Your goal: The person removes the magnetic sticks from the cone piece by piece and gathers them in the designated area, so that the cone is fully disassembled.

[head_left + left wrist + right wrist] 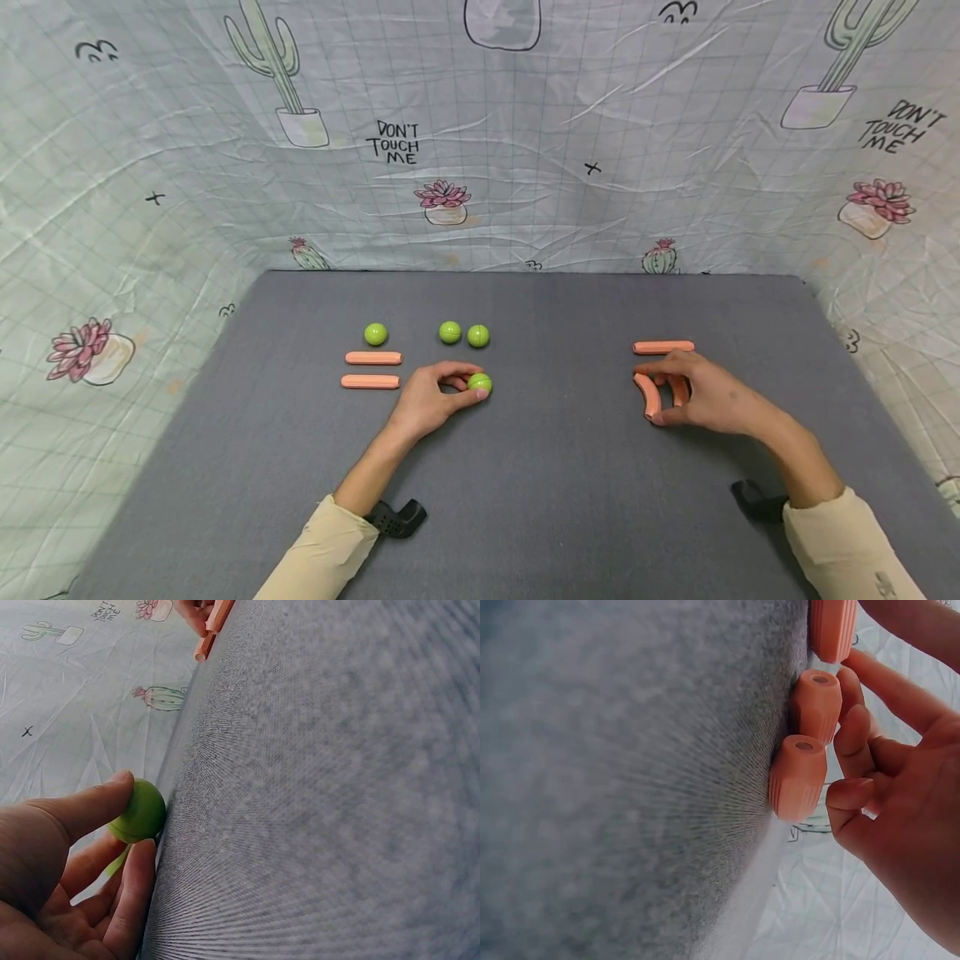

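Note:
In the head view, my left hand pinches a small green ball between thumb and fingers, low over the grey table. The left wrist view shows the thumb on one side of this ball and a fingertip under it. My right hand pinches a curved orange sausage-shaped piece by its two ends. A second curved piece is partly hidden under that hand. Just beyond lies a straight orange piece. Ribbed sides and holes in the ends show on pieces in the right wrist view.
Two straight orange pieces lie one in front of the other at left, with a green ball behind them. Two more green balls sit side by side beyond my left hand. A patterned cloth stands behind the table.

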The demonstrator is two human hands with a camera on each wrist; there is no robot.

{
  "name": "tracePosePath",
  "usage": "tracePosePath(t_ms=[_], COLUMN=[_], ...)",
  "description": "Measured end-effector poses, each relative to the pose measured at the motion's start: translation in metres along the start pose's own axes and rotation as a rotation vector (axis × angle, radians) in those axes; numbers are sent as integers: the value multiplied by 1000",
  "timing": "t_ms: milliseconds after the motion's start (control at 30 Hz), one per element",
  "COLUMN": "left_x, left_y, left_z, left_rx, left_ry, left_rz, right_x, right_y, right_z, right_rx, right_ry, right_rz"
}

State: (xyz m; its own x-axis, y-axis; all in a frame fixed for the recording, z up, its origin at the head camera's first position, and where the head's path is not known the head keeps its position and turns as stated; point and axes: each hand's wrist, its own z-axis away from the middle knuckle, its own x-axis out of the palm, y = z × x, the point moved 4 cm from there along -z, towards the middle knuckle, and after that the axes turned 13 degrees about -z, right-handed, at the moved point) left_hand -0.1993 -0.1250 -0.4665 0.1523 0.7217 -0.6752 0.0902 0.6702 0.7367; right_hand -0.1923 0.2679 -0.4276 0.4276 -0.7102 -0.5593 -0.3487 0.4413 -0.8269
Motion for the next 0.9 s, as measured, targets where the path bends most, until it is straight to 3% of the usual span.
tracePosePath(t_ms=[300, 533, 900], left_x=[0, -1, -6], left_y=[0, 1, -1], left_z=[0, 1, 1], left_rx=[10, 41, 36], left_ry=[-3, -12, -45], left_rz=[-11, -6, 39], right_x=[-3, -4, -4], right_y=[4, 2, -1], right_z=[-6, -7, -8], right_rx=[19, -5, 51], right_ry=[33, 49, 73], right_rz=[77, 54, 87])
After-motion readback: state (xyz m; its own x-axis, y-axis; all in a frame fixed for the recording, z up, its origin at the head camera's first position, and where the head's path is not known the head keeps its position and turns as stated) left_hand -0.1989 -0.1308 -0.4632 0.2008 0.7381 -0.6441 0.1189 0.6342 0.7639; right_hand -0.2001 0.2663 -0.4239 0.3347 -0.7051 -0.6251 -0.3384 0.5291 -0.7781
